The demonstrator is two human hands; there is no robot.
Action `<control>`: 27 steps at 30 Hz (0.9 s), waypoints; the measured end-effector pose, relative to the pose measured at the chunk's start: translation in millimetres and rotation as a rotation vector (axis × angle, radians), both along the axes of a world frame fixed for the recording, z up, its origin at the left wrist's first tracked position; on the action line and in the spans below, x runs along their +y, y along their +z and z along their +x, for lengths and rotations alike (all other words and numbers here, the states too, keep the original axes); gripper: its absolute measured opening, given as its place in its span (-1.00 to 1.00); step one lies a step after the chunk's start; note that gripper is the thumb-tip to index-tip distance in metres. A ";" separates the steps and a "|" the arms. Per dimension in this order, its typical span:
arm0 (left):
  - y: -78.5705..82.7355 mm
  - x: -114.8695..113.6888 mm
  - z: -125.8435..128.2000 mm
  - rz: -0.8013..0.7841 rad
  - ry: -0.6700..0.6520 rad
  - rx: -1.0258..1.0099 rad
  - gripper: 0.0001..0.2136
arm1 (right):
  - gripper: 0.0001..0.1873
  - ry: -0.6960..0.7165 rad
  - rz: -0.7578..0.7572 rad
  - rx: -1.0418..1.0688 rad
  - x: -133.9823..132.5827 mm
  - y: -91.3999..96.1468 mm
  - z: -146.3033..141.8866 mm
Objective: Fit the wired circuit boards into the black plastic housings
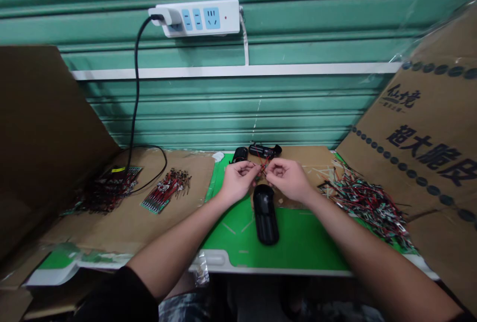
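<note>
My left hand [238,181] and my right hand [289,179] meet over the middle of the table, fingertips pinched close together. Between them are thin red and dark wires [264,167], and both hands appear to grip these; the exact ends are too small to make out. Just below the fingers lies a long black plastic housing [266,215], rounded at its ends. Behind my hands are a second black housing [240,154], partly covered by my left hand, and a third black part [265,150] with red wires by it.
Small circuit boards with red and black wires [164,193] lie on cardboard at left, beside a darker bundle [115,183]. A tangled wire heap [368,202] sits at right. Cardboard panels [428,128] flank the green table mat [298,242]. A black cable [137,73] hangs from a power strip [203,18].
</note>
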State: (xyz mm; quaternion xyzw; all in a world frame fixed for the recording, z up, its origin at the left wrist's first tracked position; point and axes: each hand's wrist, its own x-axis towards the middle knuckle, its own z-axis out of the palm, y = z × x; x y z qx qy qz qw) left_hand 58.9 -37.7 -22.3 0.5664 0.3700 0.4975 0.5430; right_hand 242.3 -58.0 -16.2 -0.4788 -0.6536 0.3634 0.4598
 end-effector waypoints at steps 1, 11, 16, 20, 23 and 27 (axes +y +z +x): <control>0.9 0.9 -0.6 -0.022 -0.007 -0.024 -0.57 | -0.80 0.015 -0.030 0.084 1.2 -0.3 -0.2; 3.9 2.7 -5.6 -0.114 -0.094 -0.074 -0.59 | -0.69 -0.004 -0.003 0.408 8.0 -0.2 -3.8; 9.1 4.4 -7.8 -0.037 -0.068 -0.038 -0.66 | -0.78 0.053 -0.052 0.315 2.8 -0.2 -5.1; 10.2 3.8 -4.5 0.079 -0.025 -0.012 -0.66 | -0.82 0.127 -0.083 0.202 -1.9 -0.9 -7.2; 6.5 3.9 -2.6 0.106 0.015 0.013 -0.70 | -0.84 0.164 -0.079 0.166 -3.0 -0.6 -6.9; 3.1 4.8 -2.9 0.010 -0.001 -0.040 -0.65 | -0.83 0.138 -0.074 0.205 0.1 1.1 -1.8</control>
